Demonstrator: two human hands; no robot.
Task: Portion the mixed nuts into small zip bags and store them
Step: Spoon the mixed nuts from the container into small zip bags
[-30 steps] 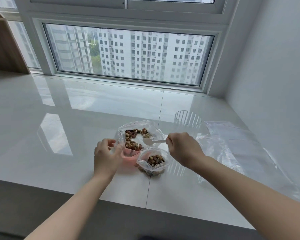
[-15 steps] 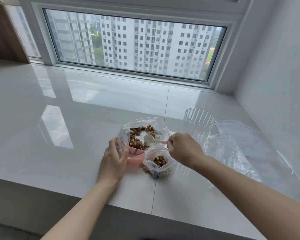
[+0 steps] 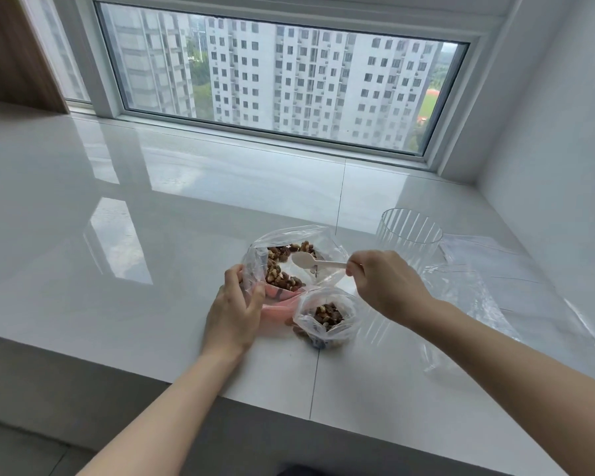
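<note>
A large clear bag [image 3: 282, 237] lies open on the white counter with mixed nuts [image 3: 280, 269] inside; a pink bowl [image 3: 275, 309] shows beneath it. My left hand [image 3: 234, 312] grips the bag's left edge. My right hand [image 3: 383, 286] pinches the handle of a white plastic spoon [image 3: 304, 260], whose bowl hovers over the nuts and looks empty. A small zip bag [image 3: 327, 316] stands open just in front, partly filled with nuts.
A clear ribbed plastic cup [image 3: 407, 235] stands to the right behind my right hand. Flat clear plastic bags [image 3: 488, 286] lie on the counter [image 3: 152, 218] at the right, near the wall. The counter's front edge runs close below my wrists.
My left hand moved from hovering beside the large bag to gripping its left edge. The spoon stays over the nuts, and the camera has moved closer and tilted.
</note>
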